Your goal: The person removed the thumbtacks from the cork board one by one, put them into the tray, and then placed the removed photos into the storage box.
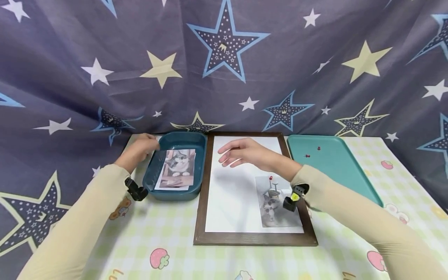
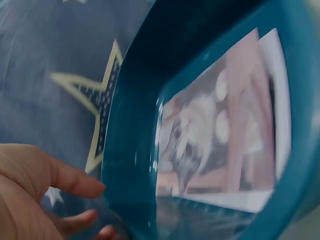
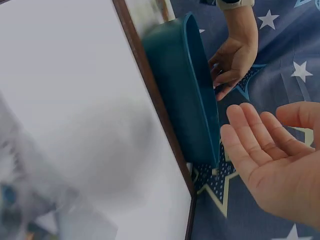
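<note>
In the head view my left hand [image 1: 140, 149] hovers by the left rim of a dark teal basin [image 1: 200, 171]. Several photo prints lie inside the basin, with a cat photo [image 1: 179, 167] on top. The left wrist view shows the left hand's fingers [image 2: 80, 181] loosely extended beside the basin wall, holding nothing. Over the white board [image 1: 229, 206] in a brown frame, my right hand [image 1: 245, 152] is raised with relaxed fingers and holds nothing. A second cat photo [image 1: 273, 214] hangs at the board's lower right under a red pushpin [image 1: 270, 178]; the right wrist partly covers it.
To the right of the board lies a light teal tray [image 1: 332, 167] with a red pushpin [image 1: 319, 148] and another red pushpin [image 1: 307, 156]. A checked cloth [image 1: 196, 260] covers the table. Behind it hangs a dark star-patterned curtain [image 1: 224, 97].
</note>
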`<state>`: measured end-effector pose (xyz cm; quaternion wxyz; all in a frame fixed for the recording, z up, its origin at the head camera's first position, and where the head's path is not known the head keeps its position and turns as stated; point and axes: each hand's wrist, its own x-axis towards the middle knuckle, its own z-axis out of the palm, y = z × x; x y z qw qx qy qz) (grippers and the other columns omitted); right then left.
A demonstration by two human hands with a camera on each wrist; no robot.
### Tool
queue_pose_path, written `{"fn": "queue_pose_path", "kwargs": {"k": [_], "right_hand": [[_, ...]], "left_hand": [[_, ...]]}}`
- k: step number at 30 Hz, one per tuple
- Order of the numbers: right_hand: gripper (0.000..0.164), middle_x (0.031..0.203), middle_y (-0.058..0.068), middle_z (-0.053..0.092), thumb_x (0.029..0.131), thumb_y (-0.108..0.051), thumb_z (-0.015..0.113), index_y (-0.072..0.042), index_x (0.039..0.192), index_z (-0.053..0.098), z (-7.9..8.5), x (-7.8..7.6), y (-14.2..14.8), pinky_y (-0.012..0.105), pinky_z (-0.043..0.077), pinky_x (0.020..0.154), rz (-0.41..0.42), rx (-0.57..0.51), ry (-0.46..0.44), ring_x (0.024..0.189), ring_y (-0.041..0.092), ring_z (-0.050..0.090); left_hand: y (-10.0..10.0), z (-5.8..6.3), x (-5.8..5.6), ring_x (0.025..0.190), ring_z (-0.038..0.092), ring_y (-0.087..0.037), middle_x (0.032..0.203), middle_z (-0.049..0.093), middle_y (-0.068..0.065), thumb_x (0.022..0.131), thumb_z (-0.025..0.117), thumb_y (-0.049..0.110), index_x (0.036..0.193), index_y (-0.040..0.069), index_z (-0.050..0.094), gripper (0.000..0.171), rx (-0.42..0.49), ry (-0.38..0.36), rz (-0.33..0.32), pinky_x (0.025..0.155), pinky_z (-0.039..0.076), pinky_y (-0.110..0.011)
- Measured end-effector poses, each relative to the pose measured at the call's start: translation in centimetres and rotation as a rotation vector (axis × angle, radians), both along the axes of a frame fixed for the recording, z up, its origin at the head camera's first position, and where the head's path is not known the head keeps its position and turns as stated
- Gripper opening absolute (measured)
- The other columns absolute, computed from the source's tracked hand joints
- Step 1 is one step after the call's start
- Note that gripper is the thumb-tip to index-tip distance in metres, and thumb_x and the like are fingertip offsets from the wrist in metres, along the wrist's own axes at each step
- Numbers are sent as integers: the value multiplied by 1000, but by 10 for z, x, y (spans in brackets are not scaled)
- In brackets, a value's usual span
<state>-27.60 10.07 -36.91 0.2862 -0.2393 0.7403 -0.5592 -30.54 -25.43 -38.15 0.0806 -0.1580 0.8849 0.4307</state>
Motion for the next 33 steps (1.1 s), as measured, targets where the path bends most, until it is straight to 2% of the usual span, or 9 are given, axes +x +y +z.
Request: {"fn": "queue_pose_path", "kwargs": {"k": [2,3,4,6,9,13,20,26,33], "right_hand": [[33,121,20,71,105,-9,52,3,135,59,-1,2,9,44,57,101,-15,-7,11,112,26,71],[33,120,20,71,105,-8,52,3,135,59,-2,4,14,44,57,101,-22,-8,18,111,26,71],[33,120,20,72,105,-8,52,3,135,59,-2,4,19,45,57,101,-31,-9,24,111,26,71],[33,118,19,72,105,-8,52,4,134,59,-3,5,30,47,57,101,-44,-13,42,110,27,72],[33,116,16,73,105,-9,54,5,134,60,-6,5,45,50,56,101,-77,-18,56,108,26,72],[31,115,15,73,105,-8,55,4,133,60,-8,6,65,52,55,101,-125,-23,65,106,25,72],[33,119,19,71,103,-9,58,4,134,60,-15,6,92,43,59,97,-221,-15,59,106,24,72],[35,115,16,73,101,-7,61,6,133,58,-27,4,108,34,61,91,-282,-27,50,101,16,72],[42,106,4,74,100,-3,60,15,136,51,-41,3,122,29,60,87,-304,-50,0,96,12,72]], "left_hand": [[12,2,5,109,49,-35,124,50,-26,85,55,6,136,-9,47,54,-58,73,61,90,49,-41],[19,5,8,121,44,-40,136,43,-30,86,58,9,137,-6,48,54,-84,112,88,98,47,-44],[27,7,11,135,35,-41,150,32,-29,87,59,13,148,0,42,64,-98,139,101,109,41,-47],[43,12,15,141,26,-47,154,24,-31,89,59,15,151,4,40,66,-105,209,93,115,34,-55],[70,17,22,139,28,-46,152,27,-30,90,60,14,150,8,42,63,-107,335,27,111,36,-58],[110,15,35,137,33,-44,148,32,-27,90,60,9,145,10,47,57,-83,465,-120,105,41,-58],[173,0,67,128,43,-37,137,44,-18,87,66,5,138,12,55,52,-87,597,-423,104,44,-53],[206,-11,85,121,53,-28,131,57,-8,90,67,9,134,12,58,45,-210,678,-718,106,47,-45],[229,-26,95,126,54,-25,132,60,-5,95,65,15,135,14,60,40,-425,719,-1018,112,44,-43]]}}
